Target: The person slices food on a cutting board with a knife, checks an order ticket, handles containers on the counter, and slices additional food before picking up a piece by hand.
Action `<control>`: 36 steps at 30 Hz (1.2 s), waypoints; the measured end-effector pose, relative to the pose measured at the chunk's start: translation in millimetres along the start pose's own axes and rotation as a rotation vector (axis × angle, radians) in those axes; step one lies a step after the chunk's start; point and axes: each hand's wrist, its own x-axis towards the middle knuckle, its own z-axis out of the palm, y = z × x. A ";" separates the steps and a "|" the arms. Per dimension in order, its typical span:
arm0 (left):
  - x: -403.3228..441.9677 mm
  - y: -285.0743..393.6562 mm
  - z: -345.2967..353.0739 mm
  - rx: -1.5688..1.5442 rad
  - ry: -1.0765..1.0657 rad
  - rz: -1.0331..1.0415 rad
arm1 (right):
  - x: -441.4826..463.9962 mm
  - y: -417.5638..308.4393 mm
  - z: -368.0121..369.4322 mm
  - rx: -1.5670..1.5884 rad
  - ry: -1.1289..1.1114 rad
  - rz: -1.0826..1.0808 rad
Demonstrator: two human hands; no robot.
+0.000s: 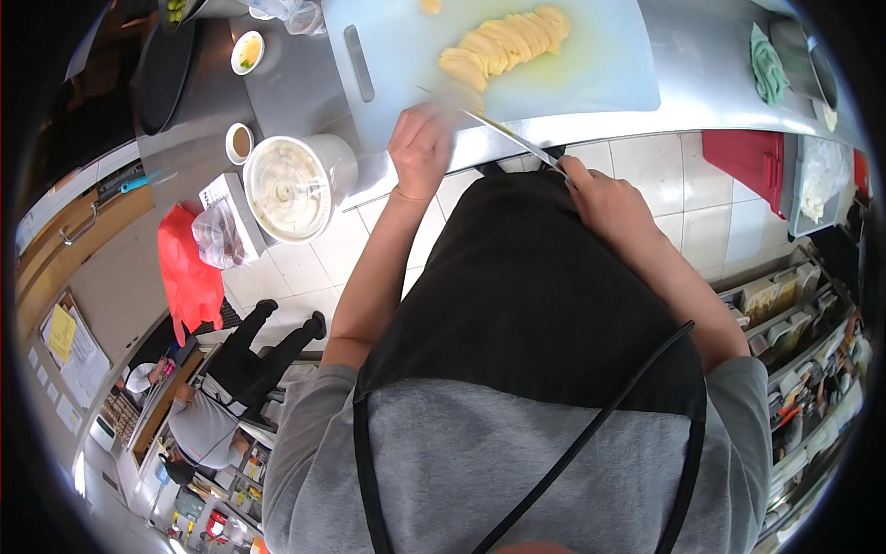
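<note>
My right hand (611, 205) is wrapped round the handle of a knife (517, 138). Its long thin blade points up and left, over the near edge of the cutting board (609, 55). Close to the blade tip, my left hand (422, 148) has its fingers curled in. A pale blur by its fingertips hides whatever they hold, if anything. Overlapping pale yellow slices (503, 44) lie in a curved row on the board, their near end beside the blade. A small pale piece (430, 6) sits apart at the board's far edge.
Left of the board stand a lidded white tub (291, 189), a sauce cup (239, 144) and a small bowl (247, 53). A red bag (189, 268) hangs at the left. On the right are a green cloth (767, 65) and red bin (743, 171). Another person (208, 429) works behind.
</note>
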 end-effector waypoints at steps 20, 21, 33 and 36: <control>0.3 1.8 -0.3 0.030 0.000 -0.001 | 0.8 -2.7 2.9 -0.031 -0.071 0.024; 0.0 1.4 0.0 0.030 0.000 -0.001 | 4.3 -1.8 5.7 -0.031 -0.071 0.024; 1.9 3.8 1.1 0.012 0.010 -0.004 | 36.2 -1.1 24.7 -0.071 0.021 -0.073; 0.9 2.3 -0.3 0.033 -0.001 0.001 | 37.0 -0.7 25.3 -0.053 0.062 -0.101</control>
